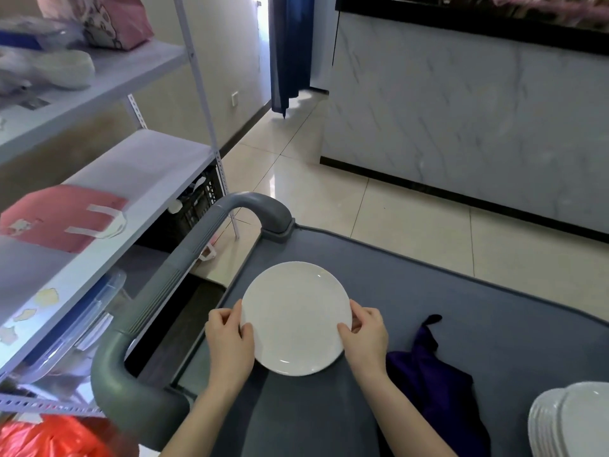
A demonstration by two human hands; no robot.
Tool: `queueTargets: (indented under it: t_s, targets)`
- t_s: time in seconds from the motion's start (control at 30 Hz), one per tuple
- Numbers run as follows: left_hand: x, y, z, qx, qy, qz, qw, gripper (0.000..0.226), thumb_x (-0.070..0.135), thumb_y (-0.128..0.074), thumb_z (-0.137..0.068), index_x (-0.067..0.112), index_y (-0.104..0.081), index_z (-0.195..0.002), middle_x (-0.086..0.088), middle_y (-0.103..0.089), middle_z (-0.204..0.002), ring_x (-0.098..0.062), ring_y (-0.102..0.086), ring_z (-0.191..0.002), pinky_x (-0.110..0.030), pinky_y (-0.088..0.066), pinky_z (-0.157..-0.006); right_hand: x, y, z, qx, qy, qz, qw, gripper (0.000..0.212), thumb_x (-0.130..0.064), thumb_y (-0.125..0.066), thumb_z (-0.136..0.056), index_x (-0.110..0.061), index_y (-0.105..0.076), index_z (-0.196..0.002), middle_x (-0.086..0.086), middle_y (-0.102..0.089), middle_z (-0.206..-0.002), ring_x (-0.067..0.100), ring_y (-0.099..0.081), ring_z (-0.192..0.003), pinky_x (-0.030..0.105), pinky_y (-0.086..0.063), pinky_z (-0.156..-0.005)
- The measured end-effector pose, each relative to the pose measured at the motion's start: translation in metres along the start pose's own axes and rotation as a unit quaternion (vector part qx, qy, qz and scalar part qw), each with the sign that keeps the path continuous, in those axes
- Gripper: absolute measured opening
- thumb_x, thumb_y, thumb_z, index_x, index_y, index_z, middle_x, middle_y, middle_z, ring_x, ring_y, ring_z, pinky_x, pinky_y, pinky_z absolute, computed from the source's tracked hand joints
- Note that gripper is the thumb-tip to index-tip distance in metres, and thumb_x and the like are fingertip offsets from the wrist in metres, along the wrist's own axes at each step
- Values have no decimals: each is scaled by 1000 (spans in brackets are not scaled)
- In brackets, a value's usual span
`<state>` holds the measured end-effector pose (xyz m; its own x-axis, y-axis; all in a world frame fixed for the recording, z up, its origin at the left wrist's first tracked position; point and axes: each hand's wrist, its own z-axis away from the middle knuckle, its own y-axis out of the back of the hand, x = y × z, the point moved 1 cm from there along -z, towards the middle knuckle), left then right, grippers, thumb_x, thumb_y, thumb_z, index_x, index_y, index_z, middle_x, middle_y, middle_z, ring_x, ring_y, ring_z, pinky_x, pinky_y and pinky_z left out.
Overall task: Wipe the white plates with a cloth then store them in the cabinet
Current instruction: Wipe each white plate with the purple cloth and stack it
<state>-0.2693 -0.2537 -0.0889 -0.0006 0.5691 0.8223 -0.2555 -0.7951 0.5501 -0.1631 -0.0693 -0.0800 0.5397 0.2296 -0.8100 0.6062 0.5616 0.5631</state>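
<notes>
A round white plate (pixel 295 316) is held just above the grey cart top (pixel 461 311). My left hand (pixel 229 341) grips its left rim with the thumb on top. My right hand (pixel 365 338) grips its right rim the same way. A dark purple cloth (pixel 431 377) lies crumpled on the cart to the right of my right hand, touched by neither hand. A stack of several white plates (pixel 573 423) stands at the cart's near right corner, partly cut off by the frame.
A white metal shelf unit (pixel 138 173) stands to the left, holding a pink bag (pixel 62 219), clear boxes and other items. The cart's grey handle (pixel 184 268) curves along its left side. Beyond lie tiled floor (pixel 329 179) and a marble-faced counter (pixel 461 110).
</notes>
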Motion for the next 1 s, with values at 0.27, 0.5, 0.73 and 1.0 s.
queueTargets:
  t_s: [0.27, 0.5, 0.73, 1.0]
  targets:
    - [-1, -1, -2, 6, -6, -84, 996, 53, 3, -50, -95, 8, -42, -147, -4, -36, -119, -24, -33, -114, -33, -34, -96, 6, 10, -5, -36, -15, -12, 999, 41, -2, -64, -85, -13, -66, -124, -1, -44, -102, 10, -52, -77, 3, -39, -69]
    - [60, -42, 38, 11, -105, 21, 994, 31, 5, -55, -93, 28, -64, -112, 4, -53, -107, -13, -56, -98, -30, -45, -89, 30, 89, 5, 5, 15, -71, 997, 20, -13, -68, -90, -23, -71, -107, -6, -60, -103, -1, -58, -84, 1, -40, -70]
    - [136, -140, 127, -186, -162, 72, 966, 19, 8, -60, -93, 23, -71, -98, 6, -69, -89, -5, -63, -80, -20, -49, -75, 87, 231, 36, 123, 30, -42, 991, 20, -10, -70, -89, -28, -71, -97, -7, -67, -95, -1, -60, -80, 7, -42, -71]
    - [177, -235, 222, -310, -192, 27, 931, 17, 21, -65, -92, 27, -65, -108, 9, -66, -96, -3, -62, -85, -7, -44, -72, 179, 362, 76, 185, -65, 83, 977, 25, -17, -71, -87, -22, -70, -112, -1, -61, -105, 16, -59, -88, 25, -43, -80]
